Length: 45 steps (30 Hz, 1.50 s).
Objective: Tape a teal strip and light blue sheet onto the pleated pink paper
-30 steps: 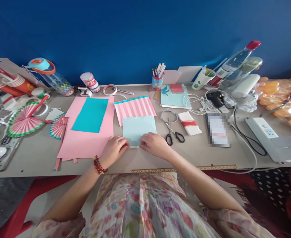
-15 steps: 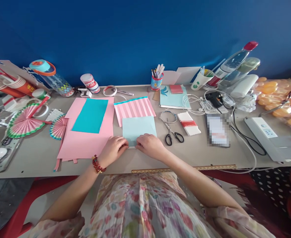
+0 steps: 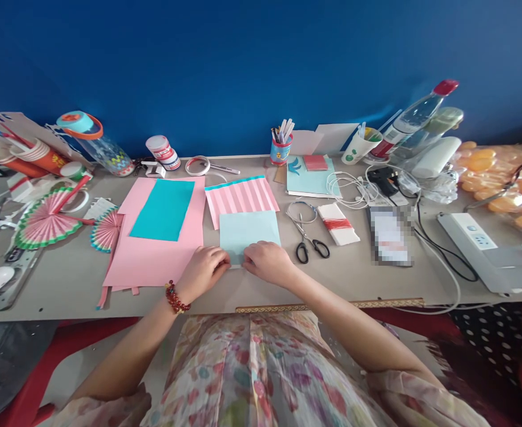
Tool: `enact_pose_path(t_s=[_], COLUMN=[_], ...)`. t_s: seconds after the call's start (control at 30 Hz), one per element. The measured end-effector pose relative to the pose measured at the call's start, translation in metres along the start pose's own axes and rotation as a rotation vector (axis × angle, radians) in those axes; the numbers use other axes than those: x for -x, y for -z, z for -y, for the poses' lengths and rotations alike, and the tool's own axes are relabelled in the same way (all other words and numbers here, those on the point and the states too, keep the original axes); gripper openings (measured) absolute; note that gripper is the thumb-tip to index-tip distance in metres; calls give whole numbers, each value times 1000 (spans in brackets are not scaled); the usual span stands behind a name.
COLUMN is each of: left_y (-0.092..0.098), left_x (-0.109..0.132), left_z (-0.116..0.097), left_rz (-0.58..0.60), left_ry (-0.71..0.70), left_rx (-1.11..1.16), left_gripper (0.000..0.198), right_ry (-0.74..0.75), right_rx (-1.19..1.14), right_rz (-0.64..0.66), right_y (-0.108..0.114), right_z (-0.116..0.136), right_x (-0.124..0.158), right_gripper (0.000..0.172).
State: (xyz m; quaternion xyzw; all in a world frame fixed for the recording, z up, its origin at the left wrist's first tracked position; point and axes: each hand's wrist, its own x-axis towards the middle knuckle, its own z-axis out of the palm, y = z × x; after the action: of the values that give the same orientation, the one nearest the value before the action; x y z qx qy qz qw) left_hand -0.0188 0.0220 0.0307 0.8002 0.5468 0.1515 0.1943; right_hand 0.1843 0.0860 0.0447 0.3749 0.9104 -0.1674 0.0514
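Observation:
A pale blue sheet of paper (image 3: pixel 248 227) lies on the desk in front of me, its near edge pinched at both sides. My left hand (image 3: pixel 205 270) is closed on the near left corner, fingers curled together. On the near edge, right of the middle, my right hand (image 3: pixel 267 261) is closed too. My fingers hide part of that edge. Just behind lies a pleated pink paper with a turquoise edge (image 3: pixel 243 197), partly covered by the pale blue sheet. Left of my hands, a turquoise paper (image 3: pixel 163 209) rests on large pink sheets (image 3: pixel 154 264).
Black-handled scissors (image 3: pixel 308 240) and a white card wound with red thread (image 3: pixel 339 224) lie to the right, near a phone (image 3: pixel 390 236). Paper fans (image 3: pixel 47 219) are at the left. A pen holder (image 3: pixel 281 148) and bottles (image 3: pixel 416 115) stand along the blue wall.
My hands stay on the pale blue paper's near edge with almost no movement. The whole view has shifted very slightly.

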Motion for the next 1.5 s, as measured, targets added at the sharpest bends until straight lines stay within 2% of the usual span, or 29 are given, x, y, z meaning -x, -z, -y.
enact_pose_path(t_s=[0.17, 0.3, 0.37, 0.47, 0.63, 0.83, 1.03, 1.17, 1.3, 1.5], left_y=[7, 7, 3, -8, -26, -31, -32, -30, -35, -47], left_x=[2, 12, 19, 32, 50, 62, 65, 57, 45, 43], left_z=[7, 7, 2, -8, -14, -17, -17, -25, -35, -34], left_rz=[-2, -136, -152, -109, -101, -101, -134, -173, -109, -38], left_ry=[39, 68, 14, -50, 10, 93, 90, 70, -51, -49], left_rx=[49, 72, 31, -90, -211, -273, -282, -284, -233, -287], left_gripper=[14, 23, 31, 36, 43, 52, 53, 53, 58, 69], right_ry=[-6, 0, -2, 3, 2, 4, -5, 5, 0, -2], right_rx=[1, 3, 4, 1, -6, 4, -3, 1, 16, -58], right_rz=[19, 51, 60, 48, 51, 60, 56, 62, 55, 45], right_y=[3, 6, 8, 8, 6, 7, 8, 7, 6, 10], right_z=[0, 1, 1, 0, -1, 0, 1, 0, 2, -4], right_x=[-1, -2, -2, -3, -4, -3, -2, -3, -4, 2], right_gripper=[17, 18, 19, 18, 17, 17, 16, 17, 18, 13])
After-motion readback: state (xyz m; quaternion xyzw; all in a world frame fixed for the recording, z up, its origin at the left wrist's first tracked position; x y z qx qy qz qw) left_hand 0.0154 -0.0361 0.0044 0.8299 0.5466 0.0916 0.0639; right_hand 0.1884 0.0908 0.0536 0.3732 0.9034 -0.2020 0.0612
